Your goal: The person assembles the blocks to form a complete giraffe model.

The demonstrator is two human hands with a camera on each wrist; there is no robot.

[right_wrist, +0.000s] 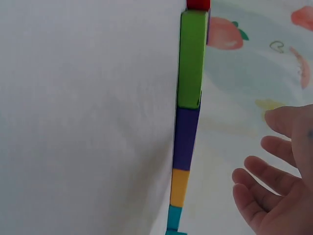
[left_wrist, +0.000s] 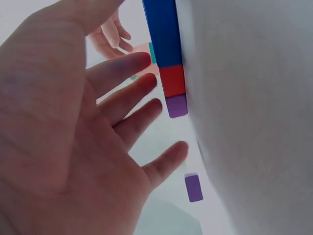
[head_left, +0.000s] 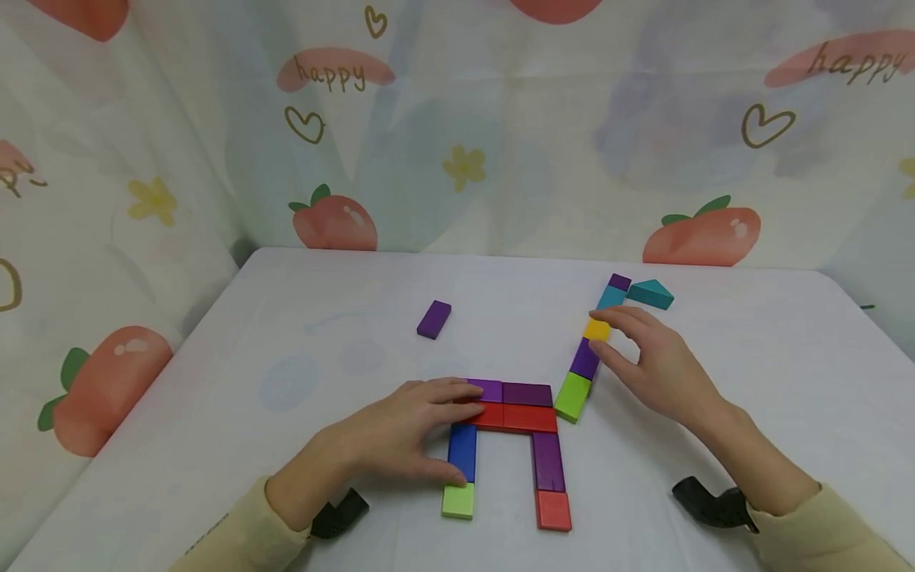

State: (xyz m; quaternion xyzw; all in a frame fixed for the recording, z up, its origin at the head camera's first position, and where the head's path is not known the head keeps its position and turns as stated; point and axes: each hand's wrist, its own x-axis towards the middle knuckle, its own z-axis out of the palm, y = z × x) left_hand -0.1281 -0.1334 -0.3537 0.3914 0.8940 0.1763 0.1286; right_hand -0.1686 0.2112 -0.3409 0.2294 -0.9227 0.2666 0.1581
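Note:
Flat coloured blocks lie on the white table. Two red blocks (head_left: 529,418) and purple blocks (head_left: 527,395) form a double row. A blue block (head_left: 462,451) with a light green block (head_left: 457,502) extends from its left end, a purple block (head_left: 548,462) and a red one from its right. My left hand (head_left: 400,425) covers the row's left end, fingers loosely spread, thumb by the blue block. A slanting line rises from the right end: light green (head_left: 573,396), purple, yellow block (head_left: 597,330), teal, purple. My right hand (head_left: 665,365) has relaxed fingers and thumb beside the yellow block.
A teal triangular block (head_left: 650,294) sits beside the slanting line's far end. One loose purple block (head_left: 434,319) lies farther back on the table (head_left: 343,310). A patterned cloth (head_left: 500,159) hangs behind and at the left. Black wrist straps (head_left: 711,502) show at both cuffs.

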